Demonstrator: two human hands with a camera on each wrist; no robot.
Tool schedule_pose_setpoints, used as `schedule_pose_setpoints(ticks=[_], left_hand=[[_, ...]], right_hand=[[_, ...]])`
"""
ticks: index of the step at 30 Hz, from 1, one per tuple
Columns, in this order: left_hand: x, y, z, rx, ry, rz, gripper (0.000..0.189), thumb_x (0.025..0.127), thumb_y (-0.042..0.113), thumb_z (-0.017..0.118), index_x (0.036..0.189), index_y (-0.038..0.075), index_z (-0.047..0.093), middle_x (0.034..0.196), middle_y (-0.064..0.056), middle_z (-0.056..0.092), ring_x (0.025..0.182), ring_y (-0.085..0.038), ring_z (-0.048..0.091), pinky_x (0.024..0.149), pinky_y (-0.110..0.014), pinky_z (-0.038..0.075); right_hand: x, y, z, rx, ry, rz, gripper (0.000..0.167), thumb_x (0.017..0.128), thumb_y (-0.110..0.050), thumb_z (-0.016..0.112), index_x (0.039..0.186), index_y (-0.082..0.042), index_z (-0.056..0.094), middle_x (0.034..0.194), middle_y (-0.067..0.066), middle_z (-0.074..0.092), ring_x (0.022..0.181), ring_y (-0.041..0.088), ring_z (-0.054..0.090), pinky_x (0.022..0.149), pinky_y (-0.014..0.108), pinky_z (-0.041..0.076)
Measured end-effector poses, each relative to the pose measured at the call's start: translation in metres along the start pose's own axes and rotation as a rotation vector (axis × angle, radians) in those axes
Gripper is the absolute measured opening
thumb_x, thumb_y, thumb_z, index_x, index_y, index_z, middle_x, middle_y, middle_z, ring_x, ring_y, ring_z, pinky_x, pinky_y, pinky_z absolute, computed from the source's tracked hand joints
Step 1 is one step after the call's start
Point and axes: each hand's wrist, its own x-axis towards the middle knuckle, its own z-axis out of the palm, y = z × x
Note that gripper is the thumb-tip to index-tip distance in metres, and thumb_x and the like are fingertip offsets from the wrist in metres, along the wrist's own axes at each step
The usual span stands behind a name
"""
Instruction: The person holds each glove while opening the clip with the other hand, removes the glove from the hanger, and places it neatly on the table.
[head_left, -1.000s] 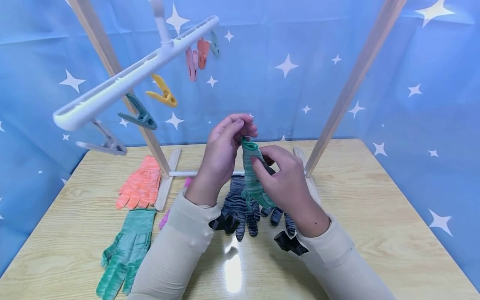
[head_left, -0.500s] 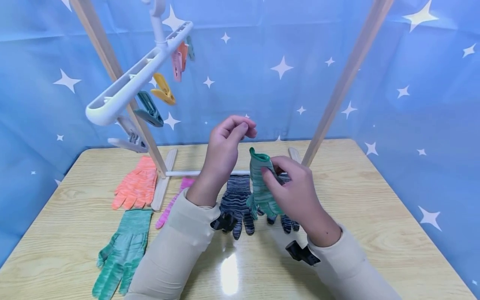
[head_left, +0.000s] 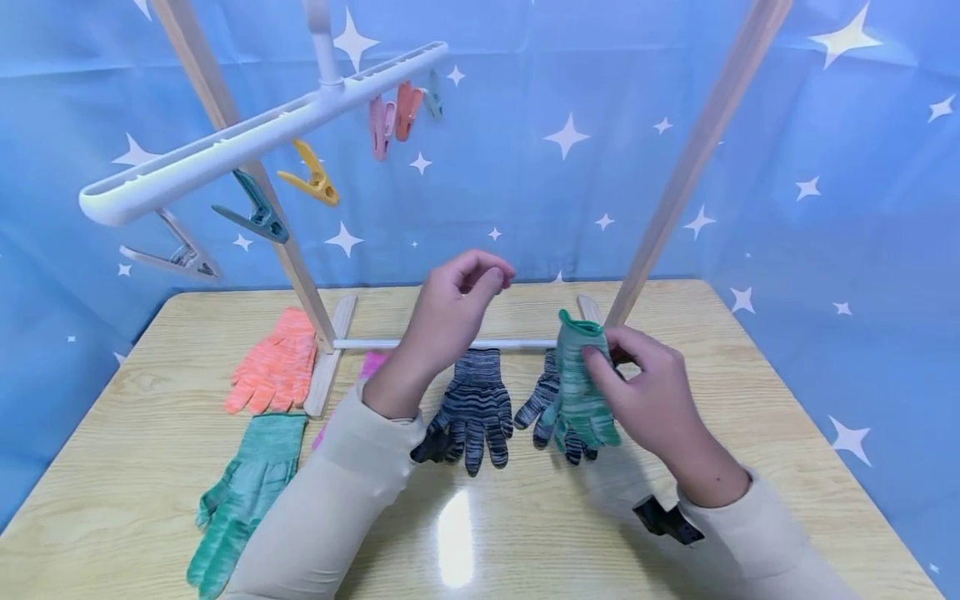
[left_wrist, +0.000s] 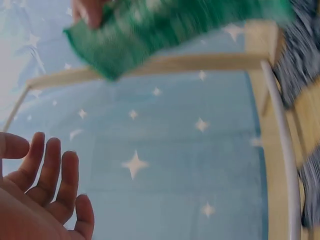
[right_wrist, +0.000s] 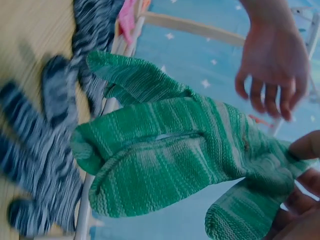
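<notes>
One soft green knitted glove (head_left: 581, 387) is hanging right of the middle, because the right hand (head_left: 652, 400) is pinching its cuff, while the left hand (head_left: 450, 312) is floating empty, fingers loosely curled.

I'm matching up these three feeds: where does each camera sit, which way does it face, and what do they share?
Head: on the head, looking forward and down at the table; both forearms, left hand and right hand show.
Left wrist: on the left wrist, facing the star backdrop; the left hand's fingers show.
Right wrist: on the right wrist, facing the green glove; right fingertips show.
All three share the green glove.
</notes>
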Motion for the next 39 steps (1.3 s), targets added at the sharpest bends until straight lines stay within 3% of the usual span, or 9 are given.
schedule_pose_setpoints(ticks=[3, 6, 10, 14, 19, 22, 27, 34, 39], left_hand=[[0.0, -0.008, -0.014, 0.051, 0.055, -0.035, 0.018, 0.102, 0.017, 0.054, 0.108, 0.01, 0.07, 0.102, -0.004, 0.068, 0.09, -0.017, 0.061, 0.082, -0.035, 0.052], [-0.003, -0.017, -0.031, 0.074, 0.165, -0.045, 0.018, 0.101, 0.015, 0.054, 0.109, 0.008, 0.069, 0.103, -0.006, 0.069, 0.091, -0.017, 0.061, 0.082, -0.034, 0.052], [-0.012, -0.03, -0.055, 0.105, 0.348, -0.001, 0.018, 0.1, 0.01, 0.054, 0.109, 0.003, 0.068, 0.103, -0.011, 0.068, 0.092, -0.013, 0.06, 0.086, -0.029, 0.049], [-0.022, -0.047, -0.082, 0.134, 0.543, 0.017, 0.015, 0.095, 0.005, 0.056, 0.108, -0.001, 0.062, 0.097, -0.004, 0.061, 0.09, -0.009, 0.054, 0.082, -0.025, 0.044], [-0.025, -0.063, -0.109, 0.117, 0.696, -0.133, 0.043, 0.089, 0.009, 0.065, 0.126, 0.012, 0.044, 0.107, 0.006, 0.042, 0.102, -0.01, 0.042, 0.085, -0.026, 0.037], [-0.026, -0.069, -0.119, 0.165, 0.716, -0.226, 0.063, 0.088, 0.015, 0.069, 0.14, 0.022, 0.034, 0.125, 0.003, 0.036, 0.117, -0.012, 0.035, 0.095, -0.03, 0.037], [-0.024, -0.077, -0.129, 0.207, 0.708, -0.268, 0.069, 0.09, 0.016, 0.069, 0.146, 0.023, 0.03, 0.144, -0.004, 0.03, 0.132, -0.018, 0.031, 0.105, -0.039, 0.037], [-0.016, -0.08, -0.136, 0.183, 0.556, -0.357, 0.065, 0.098, 0.027, 0.058, 0.154, 0.02, 0.025, 0.153, -0.01, 0.035, 0.137, -0.025, 0.04, 0.11, -0.048, 0.041], [-0.014, -0.083, -0.14, 0.149, 0.482, -0.4, 0.05, 0.105, 0.03, 0.046, 0.15, 0.015, 0.033, 0.147, -0.015, 0.044, 0.133, -0.026, 0.045, 0.112, -0.048, 0.037]], right_hand=[[-0.003, 0.009, -0.01, -0.027, -0.004, 0.037, 0.012, 0.095, -0.005, 0.064, 0.098, -0.011, 0.074, 0.078, -0.001, 0.068, 0.073, -0.001, 0.062, 0.066, 0.01, 0.048], [-0.005, 0.017, -0.016, -0.038, -0.009, 0.079, 0.01, 0.096, -0.008, 0.063, 0.097, -0.01, 0.073, 0.075, 0.0, 0.067, 0.071, -0.002, 0.062, 0.066, 0.011, 0.047], [-0.009, 0.025, -0.021, -0.049, -0.018, 0.138, 0.011, 0.098, -0.013, 0.062, 0.096, -0.011, 0.072, 0.072, 0.0, 0.063, 0.066, 0.003, 0.06, 0.063, 0.015, 0.046], [-0.011, 0.028, -0.02, -0.038, -0.024, 0.157, 0.011, 0.098, -0.013, 0.061, 0.094, -0.01, 0.071, 0.071, 0.001, 0.062, 0.064, 0.005, 0.059, 0.061, 0.016, 0.045], [-0.011, 0.027, -0.019, -0.01, -0.024, 0.153, 0.01, 0.098, -0.012, 0.062, 0.095, -0.011, 0.072, 0.073, 0.002, 0.064, 0.066, 0.004, 0.06, 0.063, 0.015, 0.047], [-0.01, 0.026, -0.016, 0.007, -0.029, 0.154, 0.01, 0.098, -0.013, 0.063, 0.098, -0.011, 0.073, 0.076, 0.003, 0.067, 0.068, 0.003, 0.062, 0.065, 0.015, 0.048], [-0.008, 0.023, -0.013, 0.025, -0.03, 0.135, 0.01, 0.097, -0.011, 0.063, 0.097, -0.011, 0.073, 0.076, 0.002, 0.067, 0.069, 0.003, 0.062, 0.067, 0.012, 0.048], [-0.009, 0.023, -0.01, 0.045, -0.021, 0.113, 0.009, 0.095, -0.008, 0.065, 0.096, -0.01, 0.073, 0.075, 0.001, 0.066, 0.069, 0.002, 0.061, 0.066, 0.012, 0.047], [-0.01, 0.024, -0.009, 0.042, -0.027, 0.104, 0.009, 0.095, -0.008, 0.065, 0.096, -0.01, 0.073, 0.075, 0.0, 0.064, 0.068, 0.002, 0.06, 0.065, 0.013, 0.046]])
